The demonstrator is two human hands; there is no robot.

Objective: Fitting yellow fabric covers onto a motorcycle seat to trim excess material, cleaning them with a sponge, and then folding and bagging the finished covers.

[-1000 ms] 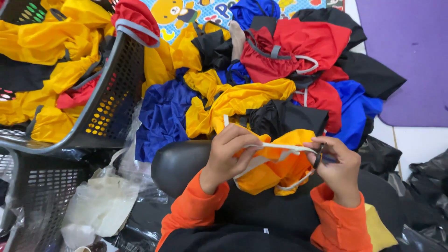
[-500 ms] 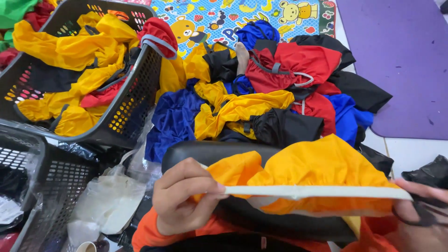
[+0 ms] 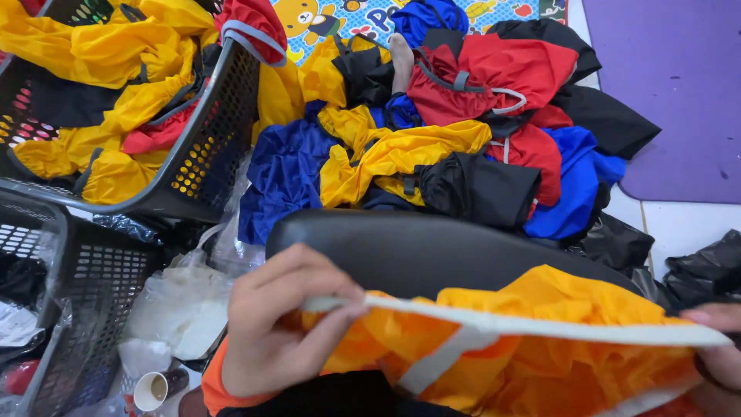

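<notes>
My left hand (image 3: 282, 324) pinches the left end of a grey-white band (image 3: 525, 324) sewn along the top of an orange cloth piece (image 3: 556, 355). At the lower right edge my right hand (image 3: 714, 347) grips the band's other end, mostly cut off by the frame. The band is pulled straight between both hands, and the orange cloth bunches below it. Under the cloth lies a black padded board (image 3: 432, 251) across my lap.
A heap of yellow, blue, red and black cloth pieces (image 3: 432, 147) lies on the floor ahead. A dark basket (image 3: 208, 139) at the left holds yellow and red pieces. Another basket (image 3: 85, 301), clear plastic bags (image 3: 174, 309), black bags (image 3: 706, 266) and a purple mat (image 3: 671, 85) surround me.
One second ago the orange piece was bunched between my close hands. My hands have since drawn apart, stretching the band straight, and the view has moved nearer.
</notes>
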